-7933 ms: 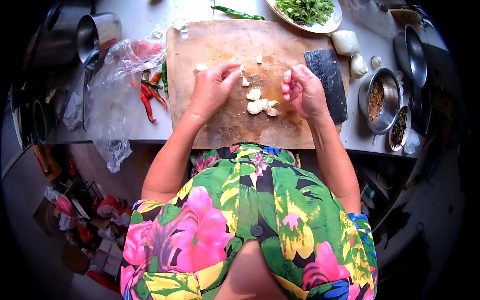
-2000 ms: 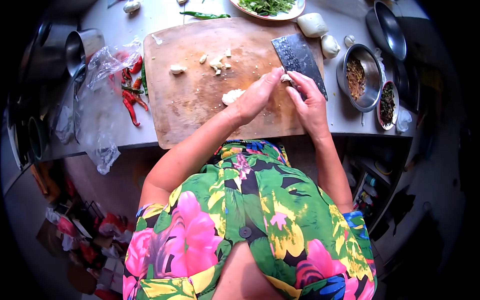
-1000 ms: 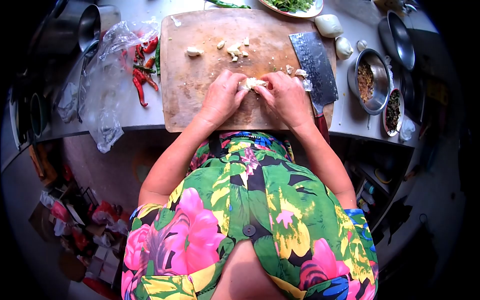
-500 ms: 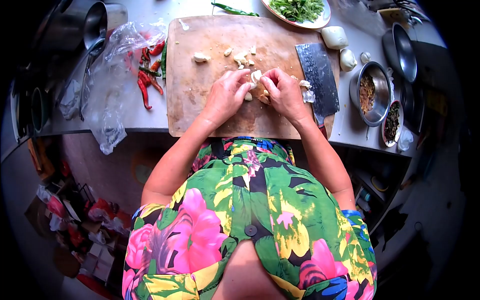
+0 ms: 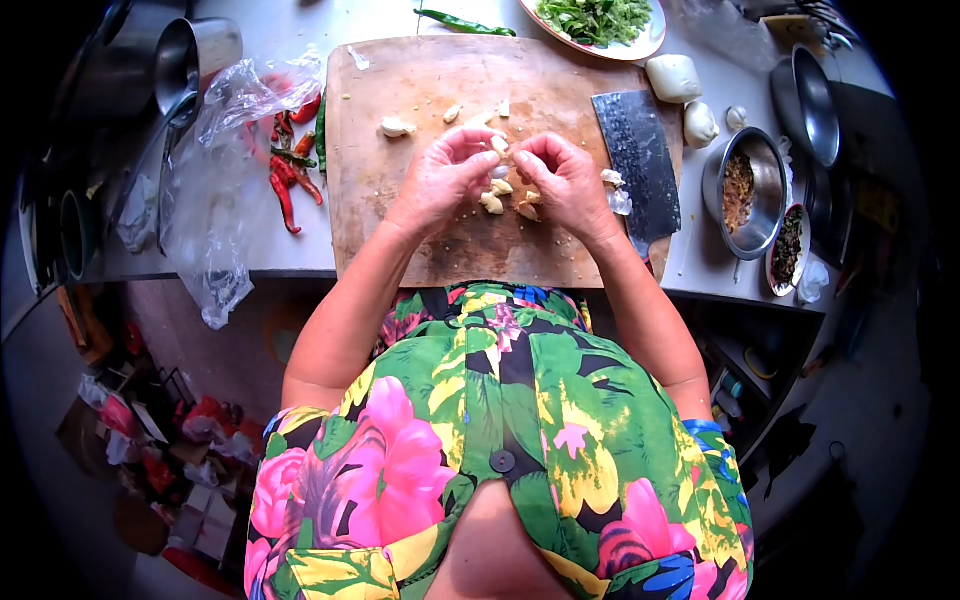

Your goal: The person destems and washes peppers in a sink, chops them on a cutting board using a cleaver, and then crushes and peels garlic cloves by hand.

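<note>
My left hand (image 5: pixel 447 182) is closed in a pinch around a garlic clove (image 5: pixel 499 147) above the wooden cutting board (image 5: pixel 380 225). Close beside it my right hand (image 5: pixel 566 182) is also pinched, its fingertips near that clove; what they grip, if anything, is too small to make out. Below the fingers lie several loose garlic cloves (image 5: pixel 491 203) and bits of skin. Another clove (image 5: pixel 397 127) rests on the board's left part. On the board's right side lies a cleaver (image 5: pixel 640 160), with pale garlic skins (image 5: pixel 618 200) by its blade.
To the left are red chilies (image 5: pixel 284 195) and a crumpled plastic bag (image 5: pixel 215 215). A plate of chopped greens (image 5: pixel 655 38) stands behind the board. Right of it are a white radish piece (image 5: pixel 673 78), a garlic bulb (image 5: pixel 700 124) and a metal bowl (image 5: pixel 768 200).
Both hands have stayed close together over the board; the left has turned, showing its pinched fingers and the clove more plainly. The whole view has shifted slightly.
</note>
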The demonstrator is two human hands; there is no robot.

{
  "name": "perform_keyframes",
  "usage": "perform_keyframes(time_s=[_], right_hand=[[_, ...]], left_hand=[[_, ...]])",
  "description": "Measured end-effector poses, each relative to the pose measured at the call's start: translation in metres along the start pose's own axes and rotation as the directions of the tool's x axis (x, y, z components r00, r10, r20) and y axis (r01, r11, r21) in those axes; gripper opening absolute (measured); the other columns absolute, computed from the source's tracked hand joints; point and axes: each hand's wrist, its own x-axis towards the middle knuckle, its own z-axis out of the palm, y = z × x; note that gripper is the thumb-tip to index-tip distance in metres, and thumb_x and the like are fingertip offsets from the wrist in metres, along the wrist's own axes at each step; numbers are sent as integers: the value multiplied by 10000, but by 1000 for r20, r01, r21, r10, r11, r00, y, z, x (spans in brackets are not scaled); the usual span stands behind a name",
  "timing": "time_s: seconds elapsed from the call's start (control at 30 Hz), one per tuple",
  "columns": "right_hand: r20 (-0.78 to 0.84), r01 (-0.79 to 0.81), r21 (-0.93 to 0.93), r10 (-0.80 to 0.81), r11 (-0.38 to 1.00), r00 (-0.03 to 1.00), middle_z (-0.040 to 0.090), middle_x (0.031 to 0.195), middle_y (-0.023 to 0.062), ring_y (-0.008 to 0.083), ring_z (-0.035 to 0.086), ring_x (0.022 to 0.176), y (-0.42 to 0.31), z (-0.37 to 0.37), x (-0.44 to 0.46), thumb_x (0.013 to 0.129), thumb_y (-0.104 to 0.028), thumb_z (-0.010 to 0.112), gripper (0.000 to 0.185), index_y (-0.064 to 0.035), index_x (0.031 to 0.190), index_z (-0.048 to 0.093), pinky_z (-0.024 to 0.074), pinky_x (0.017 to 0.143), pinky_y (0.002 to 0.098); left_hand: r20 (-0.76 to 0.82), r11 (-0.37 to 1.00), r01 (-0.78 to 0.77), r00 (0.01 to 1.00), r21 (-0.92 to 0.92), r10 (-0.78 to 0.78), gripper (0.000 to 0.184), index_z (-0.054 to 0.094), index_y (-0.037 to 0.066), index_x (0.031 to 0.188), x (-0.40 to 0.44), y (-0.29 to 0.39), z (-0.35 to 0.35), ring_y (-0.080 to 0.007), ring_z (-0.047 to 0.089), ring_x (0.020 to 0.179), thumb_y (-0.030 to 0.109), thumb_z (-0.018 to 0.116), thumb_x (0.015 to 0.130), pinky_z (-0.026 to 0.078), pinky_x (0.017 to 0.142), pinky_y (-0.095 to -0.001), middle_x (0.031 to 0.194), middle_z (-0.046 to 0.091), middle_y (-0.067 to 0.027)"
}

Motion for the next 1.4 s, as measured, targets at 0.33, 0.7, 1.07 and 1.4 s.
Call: perform_keyframes(time_s=[0.33,0.7,1.07,1.4], right_hand=[[114,-215,470,182,856,977,524,652,-34,30,465,568,-5,0,3,889,-171,547,152,-38,822,571,390,509,178],[119,-224,492,190,841,975,579,724,-1,54,532,630,-18,1,-6,887,-195,574,174,-22,879,572,447,574,189],[-236,-27,-459,-93,888,967,633,837,59,143,590,706,-17,-77,-52,823,-125,632,93,-43,858,660,465,626,262],[-120,187,-651,-344,735,931,597,746,66,232,585,654,-18,-39,-64,742,-114,670,86,-74,792,613,473,611,318]], left_hand=[[-153,935,-207,954,288,258,175,596,28,1031,1,-6,0,-30,484,535,92,583,870,412,453,-166,756,601,-3],[12,979,-79,997,187,79,154,606,34,966,-19,-6,18,-34,526,550,159,590,877,422,478,-164,734,608,5],[202,328,-355,886,876,418,247,611,42,1019,-31,-18,-8,-146,560,662,128,663,793,479,617,-265,804,570,-55],[278,36,-329,846,944,454,207,540,66,918,-30,-34,0,-294,571,752,111,651,749,477,642,-382,860,531,-107]])
